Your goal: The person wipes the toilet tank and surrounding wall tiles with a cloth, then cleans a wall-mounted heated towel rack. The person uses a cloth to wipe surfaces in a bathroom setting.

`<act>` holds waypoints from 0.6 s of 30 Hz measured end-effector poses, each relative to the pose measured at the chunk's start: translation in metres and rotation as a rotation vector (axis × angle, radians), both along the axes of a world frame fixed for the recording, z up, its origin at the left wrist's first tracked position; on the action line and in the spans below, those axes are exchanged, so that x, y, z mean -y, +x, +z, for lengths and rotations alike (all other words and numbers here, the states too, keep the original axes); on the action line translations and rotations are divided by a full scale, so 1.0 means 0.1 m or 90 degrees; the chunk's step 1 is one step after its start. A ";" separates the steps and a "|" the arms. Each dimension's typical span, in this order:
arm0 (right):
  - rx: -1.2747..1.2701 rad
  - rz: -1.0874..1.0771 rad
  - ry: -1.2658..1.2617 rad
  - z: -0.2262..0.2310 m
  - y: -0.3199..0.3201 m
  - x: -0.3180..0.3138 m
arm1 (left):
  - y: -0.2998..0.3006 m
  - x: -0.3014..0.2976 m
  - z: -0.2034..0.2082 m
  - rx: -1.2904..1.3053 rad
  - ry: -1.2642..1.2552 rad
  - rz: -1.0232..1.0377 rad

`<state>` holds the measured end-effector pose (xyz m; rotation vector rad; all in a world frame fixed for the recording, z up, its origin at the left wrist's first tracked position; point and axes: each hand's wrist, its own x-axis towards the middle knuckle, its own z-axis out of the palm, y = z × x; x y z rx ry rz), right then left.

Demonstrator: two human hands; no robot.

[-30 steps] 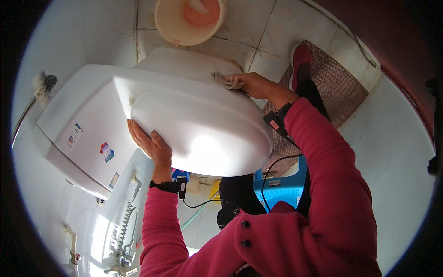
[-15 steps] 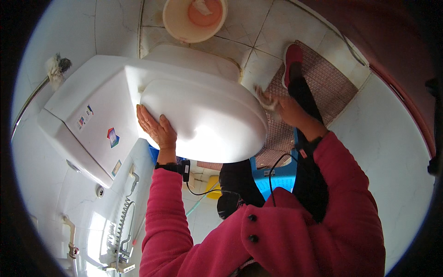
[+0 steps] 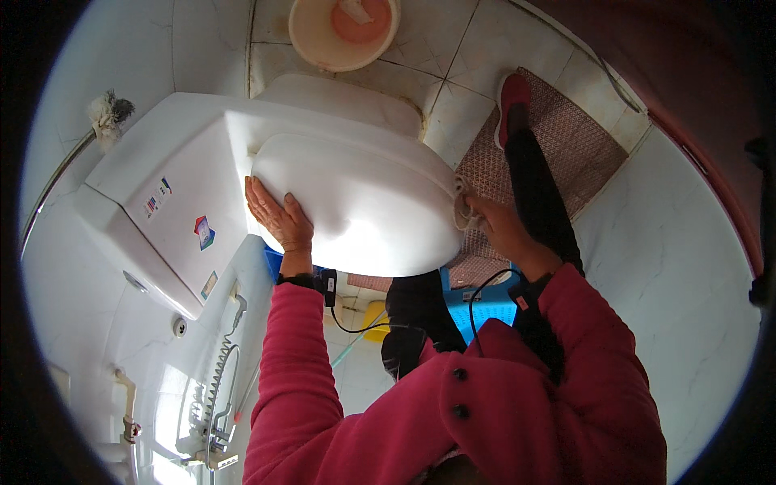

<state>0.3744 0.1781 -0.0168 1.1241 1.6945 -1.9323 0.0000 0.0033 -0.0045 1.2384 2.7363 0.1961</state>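
White toilet lid [image 3: 364, 202] under flat open left hand [image 3: 279, 218]; right hand [image 3: 501, 230] clutching cloth [image 3: 462, 206].

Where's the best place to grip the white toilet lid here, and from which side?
Probably the toilet lid's free front rim, from the right, where the right hand presses a cloth. That curved edge overhangs; the left hand lies flat on the smooth top.

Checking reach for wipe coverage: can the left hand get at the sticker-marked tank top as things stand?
Probably yes. The left hand lies flat on the closed toilet lid, right beside the tank, with nothing between them and the tank's top bare.
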 end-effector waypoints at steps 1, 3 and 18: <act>0.026 0.039 -0.021 0.05 0.09 0.01 | 0.00 0.00 0.00 -0.001 -0.001 0.000; 0.132 0.110 -0.106 0.07 0.15 -0.02 | 0.00 -0.01 0.00 0.001 0.005 -0.004; 0.044 -0.242 -0.003 -0.12 -0.60 0.33 | -0.01 -0.01 0.01 0.007 0.015 0.007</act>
